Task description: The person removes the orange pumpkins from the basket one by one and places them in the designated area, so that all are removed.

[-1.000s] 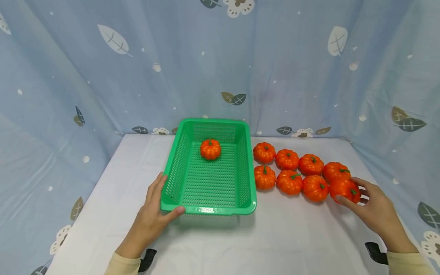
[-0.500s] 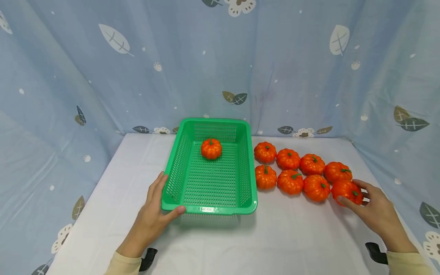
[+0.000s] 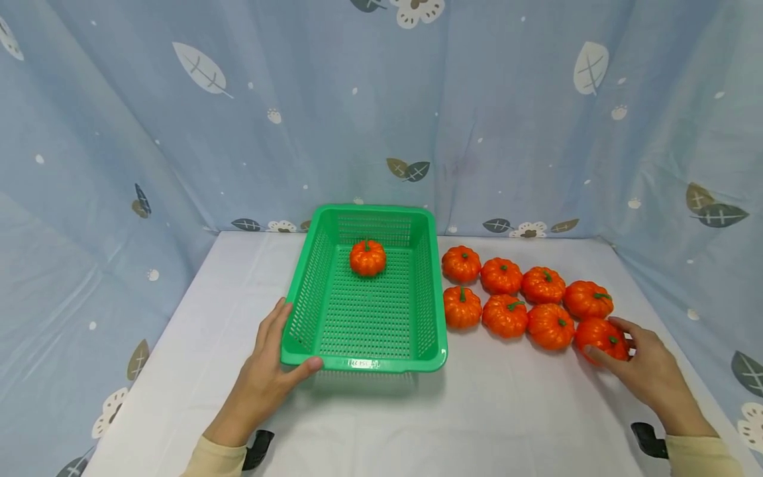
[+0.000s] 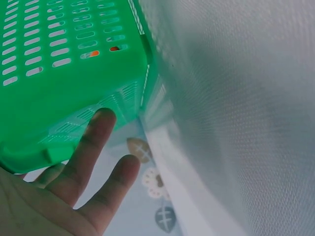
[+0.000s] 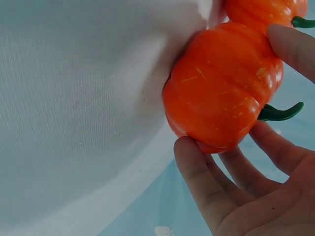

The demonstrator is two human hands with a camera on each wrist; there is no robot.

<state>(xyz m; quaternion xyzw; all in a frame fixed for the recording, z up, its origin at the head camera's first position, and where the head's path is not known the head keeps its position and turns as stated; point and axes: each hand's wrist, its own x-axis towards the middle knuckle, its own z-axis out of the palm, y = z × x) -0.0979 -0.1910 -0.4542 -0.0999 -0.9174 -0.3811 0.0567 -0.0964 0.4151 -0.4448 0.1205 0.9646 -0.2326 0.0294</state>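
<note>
A green plastic basket (image 3: 438,285) stands on the table, with one orange toy pumpkin (image 3: 367,258) in its far part. My left hand (image 3: 262,377) holds the basket's near left corner: the thumb lies on the front rim, the other fingers along the left side. In the left wrist view, some fingers (image 4: 93,142) reach below the rim against the wall. At the far right, my right hand (image 3: 650,371) grips another pumpkin (image 5: 221,88), the thumb on one side and fingers curled round the other. This pumpkin sits at the near right end of two rows.
Several more orange pumpkins (image 3: 544,285) with green stems form two rows right of the basket, the leftmost ones close by its wall. White cloth (image 3: 477,411) covers the table. A blue patterned curtain (image 3: 357,119) hangs behind and at both sides.
My right hand and its pumpkin have shifted slightly nearer to me, so the pumpkin overlaps the one behind it less. My left hand and the basket stay in place.
</note>
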